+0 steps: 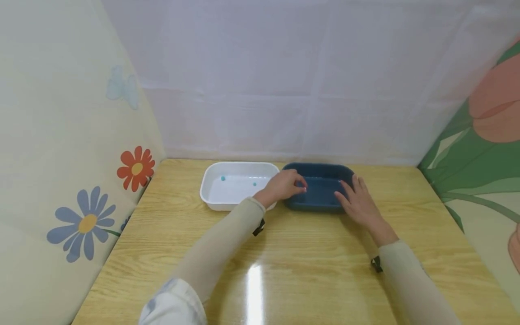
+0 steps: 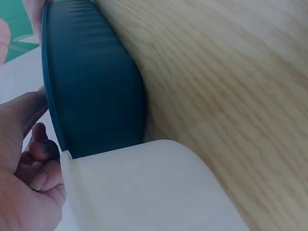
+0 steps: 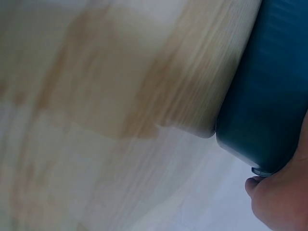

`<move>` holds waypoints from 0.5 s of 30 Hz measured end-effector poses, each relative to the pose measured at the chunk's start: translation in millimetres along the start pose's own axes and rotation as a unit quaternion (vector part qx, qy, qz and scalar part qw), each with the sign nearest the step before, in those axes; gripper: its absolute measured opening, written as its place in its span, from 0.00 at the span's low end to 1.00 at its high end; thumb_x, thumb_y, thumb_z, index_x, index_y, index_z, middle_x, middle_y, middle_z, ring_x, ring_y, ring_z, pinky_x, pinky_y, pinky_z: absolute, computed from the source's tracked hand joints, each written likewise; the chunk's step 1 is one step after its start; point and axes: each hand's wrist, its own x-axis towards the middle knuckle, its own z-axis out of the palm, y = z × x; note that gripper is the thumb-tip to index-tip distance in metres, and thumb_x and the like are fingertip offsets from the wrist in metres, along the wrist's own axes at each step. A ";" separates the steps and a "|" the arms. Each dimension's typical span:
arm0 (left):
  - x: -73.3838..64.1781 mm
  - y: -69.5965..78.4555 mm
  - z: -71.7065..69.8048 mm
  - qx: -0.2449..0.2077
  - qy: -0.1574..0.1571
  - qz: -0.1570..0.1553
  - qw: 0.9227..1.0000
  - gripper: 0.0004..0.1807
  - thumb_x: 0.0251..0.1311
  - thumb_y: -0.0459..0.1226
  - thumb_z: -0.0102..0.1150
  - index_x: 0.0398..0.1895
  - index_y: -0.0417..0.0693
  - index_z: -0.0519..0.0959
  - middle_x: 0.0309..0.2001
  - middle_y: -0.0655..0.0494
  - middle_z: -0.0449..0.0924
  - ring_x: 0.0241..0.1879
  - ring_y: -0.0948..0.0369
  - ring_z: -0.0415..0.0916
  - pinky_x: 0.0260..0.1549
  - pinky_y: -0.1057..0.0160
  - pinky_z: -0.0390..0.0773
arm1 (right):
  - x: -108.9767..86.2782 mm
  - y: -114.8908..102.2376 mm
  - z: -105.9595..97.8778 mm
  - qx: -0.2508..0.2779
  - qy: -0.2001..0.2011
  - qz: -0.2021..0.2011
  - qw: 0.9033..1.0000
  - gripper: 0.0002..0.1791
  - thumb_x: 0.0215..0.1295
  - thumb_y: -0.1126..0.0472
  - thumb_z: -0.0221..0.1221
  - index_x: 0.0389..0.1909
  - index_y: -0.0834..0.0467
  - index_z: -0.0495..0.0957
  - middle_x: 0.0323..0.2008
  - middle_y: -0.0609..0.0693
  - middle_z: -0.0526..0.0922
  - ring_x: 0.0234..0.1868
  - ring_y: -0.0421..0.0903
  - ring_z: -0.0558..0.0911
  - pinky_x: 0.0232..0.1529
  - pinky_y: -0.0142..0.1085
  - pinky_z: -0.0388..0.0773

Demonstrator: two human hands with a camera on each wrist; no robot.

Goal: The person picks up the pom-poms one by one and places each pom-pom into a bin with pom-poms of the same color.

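My left hand (image 1: 284,184) reaches over the left end of a dark blue tray (image 1: 321,208). Its thumb and index finger come close together inside the rim; whether anything small sits between them is hidden. The left wrist view shows other fingers of that hand (image 2: 29,168) curled beside the rim. At the tray's right end is my right hand (image 1: 359,203), fingers spread over the rim and the inside. The right wrist view shows only part of this hand (image 3: 284,197) against the tray's corner. A white tray (image 1: 207,192) holds small teal pieces (image 1: 223,178).
The trays stand side by side, nearly touching, on a wood-grain table (image 1: 317,266). Behind them hangs a white cloth (image 1: 260,90). Flower-patterned panels (image 1: 77,149) flank the table. A dark strap (image 1: 258,227) is at the left wrist, another (image 1: 376,264) at the right.
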 end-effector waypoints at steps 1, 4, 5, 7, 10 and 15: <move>1.7 -0.1 -0.1 0.002 -0.003 -0.004 1.000 0.11 0.67 0.48 0.65 0.48 0.59 0.88 0.35 0.61 0.75 0.35 0.63 0.73 0.35 0.63 0.75 | 0.2 -0.1 0.0 -0.001 0.000 -0.001 1.000 0.42 0.81 0.37 0.36 0.78 0.67 0.52 0.78 0.74 0.34 0.78 0.72 0.35 0.74 0.67 0.40; 6.1 -0.7 -0.5 0.006 -0.003 -0.008 1.000 0.11 0.67 0.48 0.65 0.48 0.58 0.88 0.35 0.62 0.75 0.35 0.64 0.71 0.36 0.64 0.74 | 0.3 -1.0 -0.1 -0.002 -0.002 -0.002 1.000 0.42 0.81 0.37 0.36 0.78 0.67 0.53 0.77 0.74 0.34 0.78 0.72 0.35 0.74 0.67 0.40; 7.1 -0.6 -1.0 0.004 -0.002 -0.010 1.000 0.11 0.67 0.48 0.65 0.48 0.58 0.88 0.35 0.62 0.76 0.35 0.63 0.71 0.35 0.64 0.73 | 0.2 -1.4 0.0 -0.002 -0.003 -0.002 1.000 0.42 0.81 0.37 0.36 0.78 0.67 0.53 0.77 0.74 0.34 0.78 0.72 0.35 0.74 0.67 0.40; 9.0 -0.4 -2.4 0.001 0.001 -0.014 1.000 0.12 0.67 0.48 0.65 0.49 0.58 0.88 0.36 0.62 0.77 0.35 0.64 0.72 0.36 0.64 0.74 | 0.3 -1.5 0.4 -0.003 -0.003 -0.003 1.000 0.42 0.81 0.37 0.36 0.78 0.67 0.53 0.77 0.74 0.34 0.78 0.72 0.36 0.74 0.67 0.40; 10.6 0.1 -5.0 -0.002 0.002 -0.019 1.000 0.13 0.67 0.48 0.65 0.51 0.58 0.87 0.40 0.61 0.79 0.36 0.64 0.73 0.38 0.63 0.74 | 0.2 -1.9 0.9 -0.004 -0.001 -0.003 1.000 0.42 0.81 0.37 0.36 0.78 0.67 0.53 0.77 0.74 0.34 0.78 0.72 0.36 0.74 0.66 0.40; 8.5 -2.2 -8.8 -0.011 0.005 -0.022 1.000 0.14 0.68 0.47 0.64 0.53 0.56 0.86 0.45 0.58 0.81 0.37 0.63 0.73 0.38 0.63 0.75 | 0.4 -2.5 1.1 -0.004 0.001 -0.005 1.000 0.41 0.81 0.38 0.36 0.78 0.67 0.53 0.77 0.75 0.35 0.78 0.73 0.37 0.74 0.67 0.41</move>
